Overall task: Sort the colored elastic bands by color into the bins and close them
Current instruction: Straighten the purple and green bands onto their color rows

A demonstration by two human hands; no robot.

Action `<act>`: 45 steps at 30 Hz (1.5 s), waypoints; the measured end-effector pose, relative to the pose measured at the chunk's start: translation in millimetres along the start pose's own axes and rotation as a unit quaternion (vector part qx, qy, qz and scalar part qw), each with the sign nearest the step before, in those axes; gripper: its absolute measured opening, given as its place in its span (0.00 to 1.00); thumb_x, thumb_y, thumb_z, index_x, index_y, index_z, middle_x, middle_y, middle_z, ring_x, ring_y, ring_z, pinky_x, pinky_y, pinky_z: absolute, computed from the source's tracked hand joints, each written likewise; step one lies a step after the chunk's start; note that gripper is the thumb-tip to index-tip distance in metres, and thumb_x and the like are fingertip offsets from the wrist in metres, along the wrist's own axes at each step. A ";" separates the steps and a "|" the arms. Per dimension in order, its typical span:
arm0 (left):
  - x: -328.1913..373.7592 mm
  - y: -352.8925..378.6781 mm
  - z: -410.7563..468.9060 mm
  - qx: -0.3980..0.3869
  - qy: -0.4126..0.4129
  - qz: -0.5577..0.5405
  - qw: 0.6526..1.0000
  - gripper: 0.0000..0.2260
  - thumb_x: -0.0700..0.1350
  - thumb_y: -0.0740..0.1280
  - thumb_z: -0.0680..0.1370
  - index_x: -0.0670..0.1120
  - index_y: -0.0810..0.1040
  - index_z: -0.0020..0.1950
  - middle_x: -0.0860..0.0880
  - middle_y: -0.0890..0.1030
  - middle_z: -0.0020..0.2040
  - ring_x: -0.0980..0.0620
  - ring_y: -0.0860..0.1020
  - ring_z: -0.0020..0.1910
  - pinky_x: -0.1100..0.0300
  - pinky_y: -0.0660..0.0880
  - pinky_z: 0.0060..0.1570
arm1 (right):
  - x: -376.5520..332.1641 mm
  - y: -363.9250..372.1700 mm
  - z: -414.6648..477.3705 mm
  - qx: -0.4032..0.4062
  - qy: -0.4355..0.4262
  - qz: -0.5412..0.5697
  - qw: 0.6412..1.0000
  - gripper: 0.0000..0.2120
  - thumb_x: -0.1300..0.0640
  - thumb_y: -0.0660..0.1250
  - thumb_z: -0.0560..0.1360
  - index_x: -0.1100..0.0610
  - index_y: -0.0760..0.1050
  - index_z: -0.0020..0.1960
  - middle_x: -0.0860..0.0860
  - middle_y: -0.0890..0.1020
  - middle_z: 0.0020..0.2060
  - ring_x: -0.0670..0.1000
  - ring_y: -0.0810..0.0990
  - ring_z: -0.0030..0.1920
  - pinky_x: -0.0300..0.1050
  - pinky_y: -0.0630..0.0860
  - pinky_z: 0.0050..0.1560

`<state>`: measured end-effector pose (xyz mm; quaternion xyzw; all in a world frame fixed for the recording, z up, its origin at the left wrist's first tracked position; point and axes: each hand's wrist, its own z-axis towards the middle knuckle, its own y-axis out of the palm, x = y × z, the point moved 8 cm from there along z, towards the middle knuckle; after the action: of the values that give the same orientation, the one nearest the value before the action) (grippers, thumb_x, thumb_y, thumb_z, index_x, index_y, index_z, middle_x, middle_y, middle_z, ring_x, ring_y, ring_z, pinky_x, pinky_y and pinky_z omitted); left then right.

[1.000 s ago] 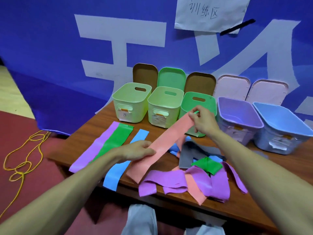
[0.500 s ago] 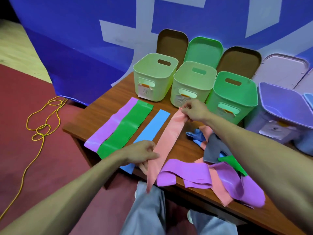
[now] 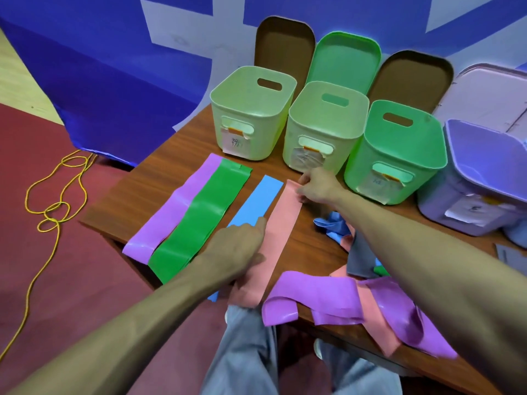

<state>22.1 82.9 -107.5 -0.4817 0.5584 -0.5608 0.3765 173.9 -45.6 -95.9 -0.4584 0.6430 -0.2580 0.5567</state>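
Pressing the pink band (image 3: 285, 220) flat on the table (image 3: 159, 181), the person has both hands on it. It's the rightmost of four strips laid side by side: purple band (image 3: 171, 218), green band (image 3: 205, 220), blue band (image 3: 262, 199), then pink. Its near end hangs just past the front edge.

L hand (image 3: 236, 246): palm down on the near half of the pink band, index finger straight and pointing away along the line where blue meets pink, thumb spread onto the pink. Other fingers are under the hand, can't tell how they lie.

R hand (image 3: 316, 186): at the far end of the strip, fingers bent, thumb and fingertips pinching its far right corner, just in front of the middle bin (image 3: 322, 132).

Along the back stand the left bin (image 3: 251, 129), middle bin, right green bin (image 3: 393, 155) and purple bin (image 3: 479, 178), all open, w/ lids (image 3: 345, 58) propped upright behind them.

Pile (image 3: 356, 295) of purple, pink, grey, blue and green bands lies tangled right of the pink strip, partly under the R forearm.

Yellow cord (image 3: 57, 212) loops on the red floor, left of the table.
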 end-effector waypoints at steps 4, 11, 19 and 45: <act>15.6 -8.6 -2.4 0.010 0.076 -0.039 0.996 0.13 0.48 0.65 0.75 0.49 0.70 0.58 0.49 0.73 0.55 0.45 0.76 0.52 0.54 0.68 0.43 | -9.6 -11.9 -21.9 0.007 -0.055 -0.076 0.996 0.23 0.56 0.69 0.72 0.60 0.72 0.65 0.55 0.78 0.60 0.54 0.77 0.59 0.43 0.71 0.57; 45.0 0.9 -16.1 0.015 0.106 -0.251 0.962 0.10 0.50 0.61 0.79 0.49 0.78 0.56 0.50 0.77 0.53 0.53 0.75 0.52 0.57 0.70 0.57 | 5.6 -29.0 -110.2 0.089 -0.098 0.022 0.991 0.11 0.57 0.70 0.72 0.55 0.79 0.54 0.50 0.82 0.46 0.48 0.78 0.45 0.37 0.69 0.47; 52.0 25.4 -10.2 -0.050 0.051 -0.214 0.974 0.10 0.47 0.65 0.76 0.46 0.77 0.55 0.46 0.73 0.53 0.49 0.72 0.57 0.55 0.68 0.61 | 53.1 19.2 -196.9 0.142 -0.106 0.114 0.978 0.06 0.61 0.67 0.72 0.53 0.80 0.45 0.49 0.79 0.36 0.44 0.75 0.34 0.28 0.68 0.39; 54.6 5.3 -53.2 -0.020 -0.092 -0.607 0.789 0.08 0.36 0.70 0.74 0.45 0.79 0.51 0.51 0.78 0.33 0.59 0.74 0.30 0.69 0.69 0.30 | 74.3 43.2 -226.2 0.235 -0.149 0.140 0.950 0.16 0.41 0.59 0.75 0.48 0.79 0.54 0.41 0.81 0.47 0.38 0.77 0.44 0.34 0.75 0.48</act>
<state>-43.3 43.9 -101.5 -0.7784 0.1246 -0.6153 -0.0016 -51.6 -131.9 -112.0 -0.2533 0.5315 -0.2504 0.7686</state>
